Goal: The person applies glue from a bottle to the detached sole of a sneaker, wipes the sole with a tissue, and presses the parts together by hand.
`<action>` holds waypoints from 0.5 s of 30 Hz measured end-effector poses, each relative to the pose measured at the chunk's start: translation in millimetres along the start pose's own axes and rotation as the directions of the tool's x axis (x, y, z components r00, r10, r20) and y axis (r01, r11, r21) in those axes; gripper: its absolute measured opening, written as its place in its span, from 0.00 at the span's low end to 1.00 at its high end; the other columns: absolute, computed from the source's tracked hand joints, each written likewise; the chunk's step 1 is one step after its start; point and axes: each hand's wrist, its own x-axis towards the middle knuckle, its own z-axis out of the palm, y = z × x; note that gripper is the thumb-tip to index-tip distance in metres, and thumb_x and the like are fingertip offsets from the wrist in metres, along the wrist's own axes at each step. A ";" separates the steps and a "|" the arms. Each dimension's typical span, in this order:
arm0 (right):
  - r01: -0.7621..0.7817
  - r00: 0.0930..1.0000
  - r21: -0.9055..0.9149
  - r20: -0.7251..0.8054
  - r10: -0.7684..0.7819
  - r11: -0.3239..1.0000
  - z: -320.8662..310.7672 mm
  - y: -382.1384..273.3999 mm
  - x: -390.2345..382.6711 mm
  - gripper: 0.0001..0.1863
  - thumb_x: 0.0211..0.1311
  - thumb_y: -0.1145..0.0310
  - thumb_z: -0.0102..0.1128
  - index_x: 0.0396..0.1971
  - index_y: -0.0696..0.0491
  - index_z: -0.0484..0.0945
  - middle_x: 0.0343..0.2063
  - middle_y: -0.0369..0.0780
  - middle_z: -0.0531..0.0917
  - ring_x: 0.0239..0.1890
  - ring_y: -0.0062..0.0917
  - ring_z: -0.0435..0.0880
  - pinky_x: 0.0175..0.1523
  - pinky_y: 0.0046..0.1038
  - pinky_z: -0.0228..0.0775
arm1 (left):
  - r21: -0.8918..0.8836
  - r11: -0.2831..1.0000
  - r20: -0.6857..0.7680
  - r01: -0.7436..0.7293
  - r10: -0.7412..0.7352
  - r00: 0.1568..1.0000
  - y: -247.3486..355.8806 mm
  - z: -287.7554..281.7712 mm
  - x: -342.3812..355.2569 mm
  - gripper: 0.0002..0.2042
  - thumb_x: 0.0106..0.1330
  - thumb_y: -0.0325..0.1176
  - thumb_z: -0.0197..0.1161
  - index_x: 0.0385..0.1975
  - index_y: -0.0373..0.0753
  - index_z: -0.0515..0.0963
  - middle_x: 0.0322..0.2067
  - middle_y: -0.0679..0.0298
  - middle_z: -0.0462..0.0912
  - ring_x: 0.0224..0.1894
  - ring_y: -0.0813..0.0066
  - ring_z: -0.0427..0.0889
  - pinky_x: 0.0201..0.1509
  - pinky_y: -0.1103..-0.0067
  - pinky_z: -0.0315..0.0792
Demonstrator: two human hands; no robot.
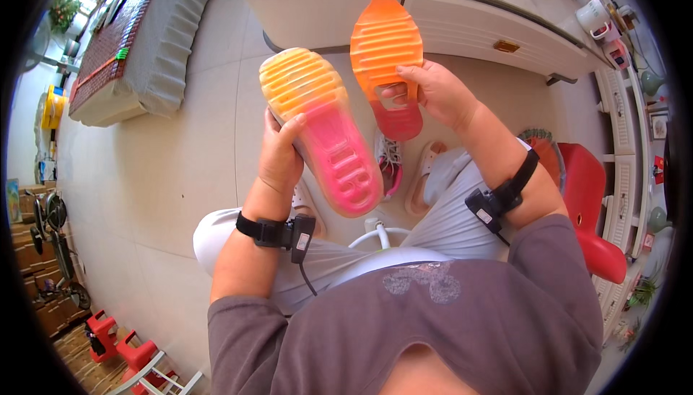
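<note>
My left hand (281, 146) grips a thick shoe sole (336, 153), translucent with a ridged yellow front and a pink heel, its patterned face turned up. Just to its right, my right hand (437, 88) holds a thinner ridged orange sole piece (385, 37), shading to red at its lower end, with my fingers through its cut-out opening. A sneaker (391, 171) with white laces and pink trim lies partly hidden beneath the soles, between my sandaled feet.
A white cabinet (462, 30) stands ahead. A grey-draped bench (144, 48) is at upper left, a red chair (588, 200) at my right, and drawers (624, 142) beyond it. A bicycle (54, 225) and red stools (137, 352) are at left on the tiled floor.
</note>
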 end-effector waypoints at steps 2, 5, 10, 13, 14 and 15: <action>0.011 1.000 0.008 0.011 -0.011 1.000 1.2 2.8 0.5 0.12 0.61 0.67 0.44 0.41 0.57 0.68 0.35 0.39 0.77 0.32 0.20 0.77 0.37 0.24 0.70 | -0.033 0.999 -0.002 -0.005 0.005 1.000 -1.6 -2.5 1.5 0.24 0.51 0.29 0.56 0.49 0.36 0.58 0.45 0.59 0.68 0.48 0.69 0.68 0.53 0.75 0.64; 0.035 0.999 -0.010 0.018 -0.035 0.999 -2.0 5.8 1.4 0.12 0.61 0.67 0.44 0.41 0.56 0.68 0.35 0.39 0.77 0.31 0.20 0.77 0.36 0.24 0.70 | -0.050 0.999 -0.002 -0.007 0.007 1.000 -2.7 -1.4 1.7 0.25 0.51 0.26 0.57 0.49 0.35 0.56 0.44 0.58 0.66 0.48 0.68 0.68 0.53 0.73 0.63; 0.040 0.999 -0.026 -0.024 -0.041 0.999 2.2 3.8 -2.9 0.11 0.61 0.68 0.44 0.40 0.56 0.69 0.36 0.40 0.77 0.30 0.20 0.77 0.35 0.23 0.69 | -0.035 0.999 -0.024 0.007 -0.007 1.000 -7.6 -2.6 2.4 0.25 0.51 0.26 0.57 0.49 0.36 0.55 0.44 0.58 0.66 0.47 0.69 0.68 0.53 0.73 0.63; 0.045 0.997 0.011 -0.064 -0.044 0.999 1.5 1.8 -0.5 0.12 0.61 0.68 0.43 0.41 0.57 0.68 0.36 0.41 0.76 0.30 0.21 0.77 0.35 0.22 0.69 | -0.003 1.000 -0.125 0.023 -0.024 0.992 -10.8 -6.0 5.2 0.25 0.51 0.27 0.58 0.48 0.36 0.55 0.43 0.58 0.66 0.47 0.69 0.68 0.52 0.74 0.63; 0.055 0.996 0.033 -0.079 -0.052 0.998 1.5 0.3 -0.2 0.12 0.62 0.68 0.42 0.42 0.58 0.67 0.36 0.41 0.76 0.31 0.22 0.77 0.36 0.22 0.70 | 0.012 0.999 -0.149 0.031 -0.029 0.988 -12.4 -10.6 6.6 0.25 0.51 0.28 0.58 0.48 0.36 0.55 0.44 0.58 0.66 0.46 0.69 0.68 0.52 0.74 0.63; 0.065 0.994 0.054 -0.094 -0.060 0.996 0.4 0.0 0.2 0.13 0.62 0.68 0.41 0.43 0.58 0.67 0.36 0.42 0.76 0.32 0.23 0.77 0.37 0.22 0.70 | 0.027 0.999 -0.173 0.039 -0.034 0.984 -14.3 -14.3 7.0 0.26 0.50 0.28 0.59 0.48 0.36 0.55 0.44 0.59 0.66 0.46 0.69 0.68 0.51 0.74 0.63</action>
